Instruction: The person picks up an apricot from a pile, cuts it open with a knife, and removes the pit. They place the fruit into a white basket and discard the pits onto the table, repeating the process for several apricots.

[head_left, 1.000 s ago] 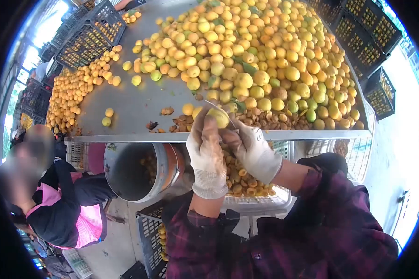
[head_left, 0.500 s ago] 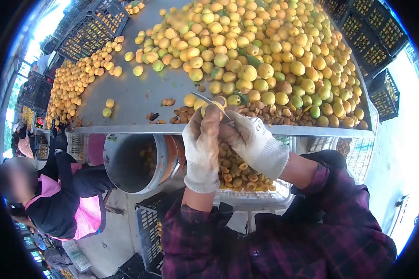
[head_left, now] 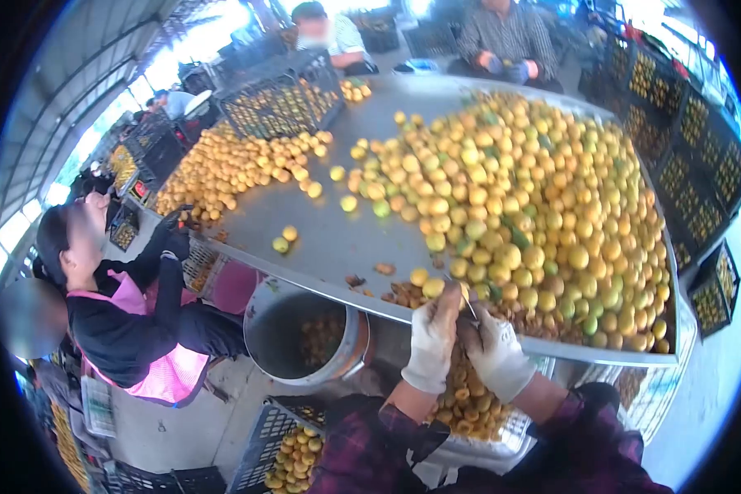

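Note:
My left hand [head_left: 433, 339], in a white glove with bare fingertips, is closed on an apricot [head_left: 464, 292] at the table's front edge. Close beside it, my right hand [head_left: 497, 352], gloved likewise, grips a small knife whose thin blade [head_left: 470, 307] touches or nearly touches the fruit. Its handle is hidden in my fingers. A large heap of whole apricots [head_left: 543, 222] lies just beyond both hands, with brown pits [head_left: 405, 294] along the edge. Below my wrists, halved apricots [head_left: 469, 403] fill a white basket.
The metal table [head_left: 346, 239] has a raised front lip. A bucket [head_left: 259, 329] stands left of my hands, with a black crate [head_left: 259, 428] nearer me. A co-worker in a pink apron [head_left: 152, 362] sits at left; another person [head_left: 510, 49] sits across. Stacked crates [head_left: 683, 140] stand at right.
My head view has tilted up and swung left, bringing the people across the table into sight. Both hands stay together at the edge, still holding apricot and knife.

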Action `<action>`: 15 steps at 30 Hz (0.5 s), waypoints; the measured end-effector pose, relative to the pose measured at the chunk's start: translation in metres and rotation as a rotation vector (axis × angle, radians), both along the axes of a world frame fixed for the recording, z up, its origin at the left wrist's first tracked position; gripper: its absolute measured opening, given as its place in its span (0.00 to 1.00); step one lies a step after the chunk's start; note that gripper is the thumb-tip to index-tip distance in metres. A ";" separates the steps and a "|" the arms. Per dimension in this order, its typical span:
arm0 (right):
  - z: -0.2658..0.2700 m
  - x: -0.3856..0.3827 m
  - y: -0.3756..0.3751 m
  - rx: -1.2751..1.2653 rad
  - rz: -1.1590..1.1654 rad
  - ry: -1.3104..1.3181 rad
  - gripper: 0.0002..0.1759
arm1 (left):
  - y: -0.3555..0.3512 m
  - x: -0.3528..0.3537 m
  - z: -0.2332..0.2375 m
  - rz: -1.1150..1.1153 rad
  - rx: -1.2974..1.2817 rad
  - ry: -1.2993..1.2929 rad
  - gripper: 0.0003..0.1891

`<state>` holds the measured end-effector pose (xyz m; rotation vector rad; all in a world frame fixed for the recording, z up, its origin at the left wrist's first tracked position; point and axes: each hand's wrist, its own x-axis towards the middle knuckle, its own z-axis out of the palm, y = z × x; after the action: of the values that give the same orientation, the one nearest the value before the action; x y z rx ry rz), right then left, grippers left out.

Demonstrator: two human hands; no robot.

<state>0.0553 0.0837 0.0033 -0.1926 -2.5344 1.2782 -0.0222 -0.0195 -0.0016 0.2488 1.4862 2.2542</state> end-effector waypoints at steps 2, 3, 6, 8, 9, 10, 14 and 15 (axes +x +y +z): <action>0.003 0.000 -0.002 0.013 0.001 0.014 0.20 | -0.002 0.000 0.009 -0.022 0.033 -0.128 0.22; -0.003 -0.001 -0.002 -0.082 0.001 0.093 0.19 | -0.002 0.002 0.009 -0.021 0.042 -0.124 0.22; 0.009 0.003 -0.001 -0.167 0.009 0.063 0.20 | -0.001 0.006 0.006 0.010 -0.085 -0.024 0.15; 0.022 0.010 -0.002 -0.165 0.010 -0.161 0.23 | -0.007 0.006 0.010 0.003 -0.166 0.072 0.13; 0.010 0.013 -0.006 -0.087 -0.029 -0.092 0.23 | -0.008 0.008 0.012 0.039 -0.267 0.117 0.11; 0.000 0.012 -0.005 -0.118 -0.028 -0.110 0.24 | -0.011 0.009 0.014 0.042 -0.185 0.201 0.11; 0.020 0.011 0.009 -0.741 0.161 -0.165 0.19 | -0.013 0.012 0.029 -0.086 -0.040 0.155 0.10; 0.016 0.013 0.013 -0.810 0.207 -0.204 0.19 | -0.013 0.013 0.042 -0.137 -0.142 0.025 0.12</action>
<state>0.0688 0.0967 0.0192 -0.2377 -2.0655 2.4174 -0.0088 -0.0328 0.0405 0.3260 1.5836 2.0356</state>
